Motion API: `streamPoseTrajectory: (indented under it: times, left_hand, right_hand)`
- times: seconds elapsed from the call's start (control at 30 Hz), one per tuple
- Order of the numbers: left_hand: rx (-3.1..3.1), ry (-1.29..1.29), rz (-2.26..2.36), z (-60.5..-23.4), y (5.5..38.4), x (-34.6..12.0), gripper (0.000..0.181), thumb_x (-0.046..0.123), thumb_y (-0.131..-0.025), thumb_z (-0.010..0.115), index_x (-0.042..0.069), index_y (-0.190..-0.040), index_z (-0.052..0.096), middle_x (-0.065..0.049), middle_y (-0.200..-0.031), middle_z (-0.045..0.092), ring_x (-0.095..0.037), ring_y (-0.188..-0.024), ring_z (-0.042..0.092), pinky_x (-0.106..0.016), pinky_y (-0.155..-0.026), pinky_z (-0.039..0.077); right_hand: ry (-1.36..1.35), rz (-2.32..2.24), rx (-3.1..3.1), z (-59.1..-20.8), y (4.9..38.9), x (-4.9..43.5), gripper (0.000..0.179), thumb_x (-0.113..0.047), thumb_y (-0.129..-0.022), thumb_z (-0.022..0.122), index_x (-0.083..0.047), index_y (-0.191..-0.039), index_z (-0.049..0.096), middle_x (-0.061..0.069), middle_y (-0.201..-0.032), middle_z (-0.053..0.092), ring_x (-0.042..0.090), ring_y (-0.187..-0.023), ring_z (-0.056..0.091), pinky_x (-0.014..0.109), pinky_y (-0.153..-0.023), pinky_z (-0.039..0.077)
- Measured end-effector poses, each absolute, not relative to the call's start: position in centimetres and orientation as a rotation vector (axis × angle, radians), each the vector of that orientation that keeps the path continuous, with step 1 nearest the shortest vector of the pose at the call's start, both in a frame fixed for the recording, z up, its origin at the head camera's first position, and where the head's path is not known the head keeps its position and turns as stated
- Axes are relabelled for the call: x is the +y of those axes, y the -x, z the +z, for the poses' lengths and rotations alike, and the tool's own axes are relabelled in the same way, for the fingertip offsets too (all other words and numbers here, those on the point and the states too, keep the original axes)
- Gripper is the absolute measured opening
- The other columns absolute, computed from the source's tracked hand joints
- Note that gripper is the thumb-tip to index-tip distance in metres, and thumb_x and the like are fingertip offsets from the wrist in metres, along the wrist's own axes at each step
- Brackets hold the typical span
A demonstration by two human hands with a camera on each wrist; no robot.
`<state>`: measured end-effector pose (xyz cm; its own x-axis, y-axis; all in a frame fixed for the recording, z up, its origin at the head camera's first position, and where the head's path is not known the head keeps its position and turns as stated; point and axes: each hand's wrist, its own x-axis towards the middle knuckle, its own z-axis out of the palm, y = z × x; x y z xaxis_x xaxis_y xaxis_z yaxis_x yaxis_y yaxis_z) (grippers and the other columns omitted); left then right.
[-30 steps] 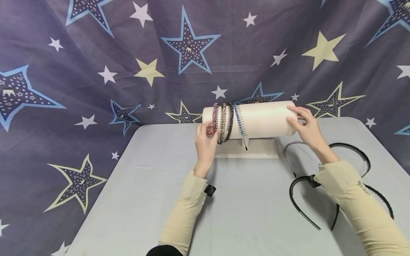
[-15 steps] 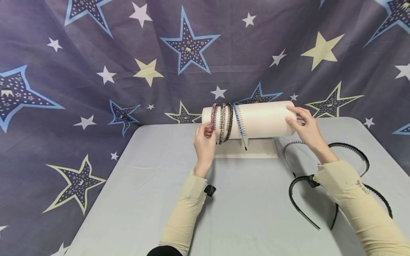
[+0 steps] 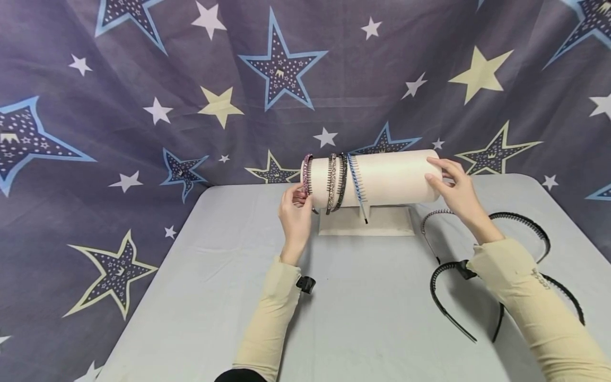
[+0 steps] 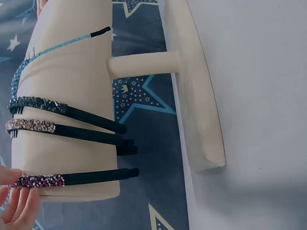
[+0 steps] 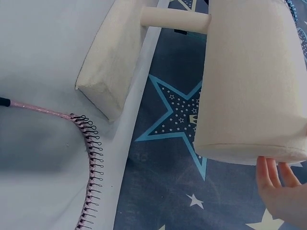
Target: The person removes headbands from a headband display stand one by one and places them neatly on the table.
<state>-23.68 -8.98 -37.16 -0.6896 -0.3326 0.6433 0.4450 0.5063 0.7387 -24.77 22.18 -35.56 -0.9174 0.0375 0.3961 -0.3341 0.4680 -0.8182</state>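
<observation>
A cream headband stand has a horizontal roll [image 3: 396, 178] on a short post over a flat base [image 3: 382, 223]. At the roll's left end my left hand [image 3: 295, 220] pinches a headband with pink and purple beads [image 4: 45, 180] between thumb and fingers. To its right on the roll sit a silver-and-gold beaded headband [image 4: 36, 125], a black beaded one [image 4: 43, 103] and a slim blue one [image 3: 357, 183], which slants. My right hand [image 3: 460, 193] rests on the roll's right end, its fingertips [image 5: 268, 167] touching the end face.
Several more headbands lie at the table's right, among them a black one [image 3: 434, 289] and a pink toothed one [image 5: 89, 163]. My right forearm passes over them. A dark star-printed cloth [image 3: 200, 143] hangs behind the grey table [image 3: 229, 297].
My left hand has slid the pink-purple headband leftward along the roll, widening the gap to the silver-and-gold one. The right hand has kept its place at the roll's end.
</observation>
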Motion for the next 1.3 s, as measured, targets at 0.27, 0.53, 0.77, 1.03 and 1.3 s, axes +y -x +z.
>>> streamPoseTrajectory:
  times: [0.27, 0.53, 0.77, 1.03, 1.3]
  left_hand:
    - [-1.951, 0.106, -1.280, -37.3, 23.6, -9.6, 0.026, -0.006, -0.072, 0.066, -0.003, -0.097, 0.060, -0.014, -0.079, 0.057, -0.021, -0.067, 0.058, -0.023, -0.059, 0.053]
    - [-1.943, 0.098, -1.296, -37.5, 23.7, -10.0, 0.026, -0.004, -0.073, 0.066, -0.003, -0.098, 0.059, -0.014, -0.080, 0.057, -0.022, -0.069, 0.059, -0.024, -0.061, 0.054]
    - [-1.930, 0.108, -1.313, -37.7, 23.7, -10.5, 0.027, -0.004, -0.072, 0.067, -0.003, -0.098, 0.059, -0.016, -0.078, 0.058, -0.023, -0.068, 0.059, -0.027, -0.061, 0.054]
    - [-1.930, 0.111, -1.329, -37.9, 23.6, -10.9, 0.028, -0.005, -0.071, 0.067, -0.005, -0.099, 0.058, -0.018, -0.078, 0.059, -0.025, -0.069, 0.059, -0.028, -0.062, 0.055]
    - [-1.934, 0.084, -1.315, -38.1, 23.8, -11.5, 0.028, -0.008, -0.070, 0.066, -0.005, -0.097, 0.058, -0.017, -0.076, 0.059, -0.026, -0.068, 0.059, -0.031, -0.060, 0.055]
  right_hand:
    - [-0.252, 1.435, -2.367, -35.7, 25.1, 22.3, 0.042, -0.018, -0.089, 0.052, -0.004, -0.128, 0.045, 0.019, -0.127, 0.033, 0.004, -0.095, 0.041, 0.007, -0.071, 0.038]
    - [-0.253, 1.440, -2.352, -35.4, 24.8, 22.1, 0.042, -0.019, -0.088, 0.054, -0.005, -0.128, 0.046, 0.015, -0.127, 0.035, 0.002, -0.093, 0.041, 0.005, -0.072, 0.039]
    - [-0.252, 1.445, -2.360, -34.7, 24.3, 21.9, 0.042, -0.017, -0.089, 0.053, -0.002, -0.127, 0.045, 0.017, -0.127, 0.035, 0.002, -0.093, 0.041, 0.005, -0.072, 0.038]
    - [-0.274, 1.467, -2.350, -33.1, 22.5, 20.8, 0.041, -0.014, -0.090, 0.050, 0.002, -0.127, 0.044, 0.022, -0.126, 0.034, 0.006, -0.095, 0.042, 0.005, -0.073, 0.038]
    - [-0.272, 1.469, -2.346, -33.2, 22.6, 20.8, 0.041, -0.014, -0.089, 0.051, 0.003, -0.126, 0.045, 0.020, -0.125, 0.035, 0.005, -0.095, 0.042, 0.004, -0.073, 0.038]
